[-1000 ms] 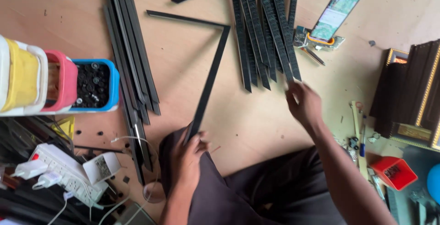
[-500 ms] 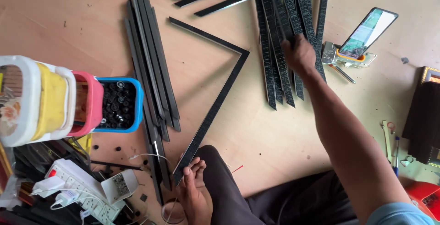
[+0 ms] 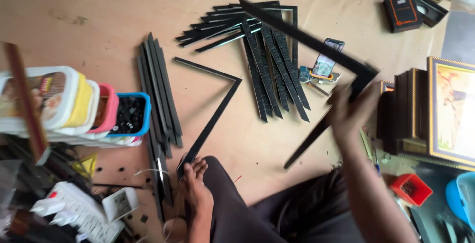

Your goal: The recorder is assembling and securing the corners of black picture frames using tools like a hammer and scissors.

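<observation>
In the head view, an L-shaped black frame piece (image 3: 316, 45) is held up off the floor by the right hand (image 3: 352, 110), which is closed around it at its corner; the motion blur hides the fingers' exact placement. One arm of the piece runs up and to the left over the far pile, the other slants down toward the person's leg. The left hand is not seen in this view. A bare foot (image 3: 195, 186) is set on the near end of a second L-shaped black frame piece (image 3: 213, 109), which lies flat on the brown floor (image 3: 99, 15). To its left, a bundle of straight black strips (image 3: 158, 89) is laid side by side. Farther off, a fanned pile of black strips (image 3: 257, 45) is spread on the floor, and a phone (image 3: 326, 64) is propped on a small stand just beside it. At the left edge, stacked plastic tubs (image 3: 74, 107) are seen, the blue one holding small dark parts. At the right, framed pictures (image 3: 450, 112) are stood together, with a small red box (image 3: 410, 189) near them.
</observation>
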